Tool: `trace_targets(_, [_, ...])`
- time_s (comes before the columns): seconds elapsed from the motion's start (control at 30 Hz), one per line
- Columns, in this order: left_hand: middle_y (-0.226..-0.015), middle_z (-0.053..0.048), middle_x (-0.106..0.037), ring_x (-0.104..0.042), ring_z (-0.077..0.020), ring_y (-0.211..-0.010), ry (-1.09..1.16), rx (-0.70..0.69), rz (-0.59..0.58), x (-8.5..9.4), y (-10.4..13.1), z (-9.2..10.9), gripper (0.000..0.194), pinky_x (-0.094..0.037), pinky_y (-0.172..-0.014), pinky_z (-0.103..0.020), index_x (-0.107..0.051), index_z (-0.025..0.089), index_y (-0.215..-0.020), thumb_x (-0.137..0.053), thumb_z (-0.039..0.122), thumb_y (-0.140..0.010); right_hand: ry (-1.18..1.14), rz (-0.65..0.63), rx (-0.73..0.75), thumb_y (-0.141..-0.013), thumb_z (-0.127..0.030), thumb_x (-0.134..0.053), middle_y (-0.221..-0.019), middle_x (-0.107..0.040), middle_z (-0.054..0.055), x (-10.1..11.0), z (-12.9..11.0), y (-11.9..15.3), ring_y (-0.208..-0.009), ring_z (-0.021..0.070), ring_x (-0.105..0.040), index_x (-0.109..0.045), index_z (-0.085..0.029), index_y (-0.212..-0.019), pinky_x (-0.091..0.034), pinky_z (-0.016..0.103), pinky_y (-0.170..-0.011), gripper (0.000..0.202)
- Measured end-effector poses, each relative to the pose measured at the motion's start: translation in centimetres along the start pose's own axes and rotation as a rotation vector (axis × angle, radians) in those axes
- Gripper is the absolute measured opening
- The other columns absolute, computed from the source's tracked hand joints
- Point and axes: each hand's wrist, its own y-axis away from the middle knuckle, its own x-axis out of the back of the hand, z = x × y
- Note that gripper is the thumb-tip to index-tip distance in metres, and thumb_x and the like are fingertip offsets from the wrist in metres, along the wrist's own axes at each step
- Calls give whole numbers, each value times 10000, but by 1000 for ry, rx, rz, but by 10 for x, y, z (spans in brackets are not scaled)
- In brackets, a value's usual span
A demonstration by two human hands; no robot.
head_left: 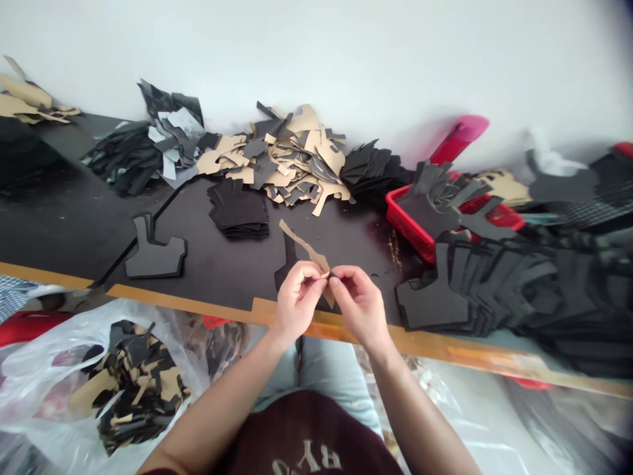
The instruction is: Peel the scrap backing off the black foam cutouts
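My left hand (299,295) and my right hand (360,302) meet over the table's front edge, thumbs and fingers pinched close together. Between them is a thin tan cut piece (306,245), whose long narrow end points up and away to the left. My left fingers are closed on it. The right fingertips pinch at its edge, where a bit of dark material shows; the exact grip is hidden. A black cut piece (284,262) lies on the table just behind my left hand.
Tan and black pieces (301,158) are heaped against the wall. A black stack (238,210) and a small grey stack (157,256) lie leftward. On the right stand a red basket (408,224) and rows of dark pieces (435,300). A plastic bag (163,330) of scraps hangs below left.
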Motion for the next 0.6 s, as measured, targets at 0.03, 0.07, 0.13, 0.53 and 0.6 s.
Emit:
trace_targets(0.03, [-883,-32,-541,-533,-128,-809,24,16,5,0,0,-1,140,-451,-720,-232,-503,167,-763,-591,245,-839,-100,-4,-74,-804,-285,-640,-821,-626,3,0,0,-2,-712,102,-588,-593,-192,-826,-497,228,-669,106])
trace_targets(0.07, [-903,-34,-539,-538,-125,-805,49,39,15,0,0,-3,151,-462,-712,-232,-494,165,-768,-595,253,-838,-220,-11,-155,-778,-291,-670,-787,-618,-10,1,0,-3,-686,91,-577,-595,-191,-801,-488,217,-654,127])
trace_targets(0.13, [-942,-38,-536,-552,-121,-804,100,80,34,0,1,-5,165,-489,-714,-239,-484,162,-776,-598,266,-837,-479,-15,-314,-712,-294,-732,-722,-596,-31,1,-1,-6,-650,79,-559,-597,-187,-759,-475,206,-630,179])
trace_targets(0.53, [-946,-57,-521,-534,-161,-918,-495,-260,78,-3,5,-4,97,-465,-788,-284,-530,166,-778,-626,161,-792,-729,126,-426,-628,-302,-798,-730,-603,-33,-16,-2,-7,-642,73,-542,-571,-183,-760,-427,183,-584,289])
trace_targets(0.6, [-960,-56,-521,-538,-157,-931,-449,-209,44,-2,4,-7,59,-464,-798,-278,-557,167,-776,-605,152,-808,-676,120,-384,-661,-321,-775,-746,-597,-33,-18,2,-5,-666,82,-547,-561,-192,-782,-440,207,-634,278])
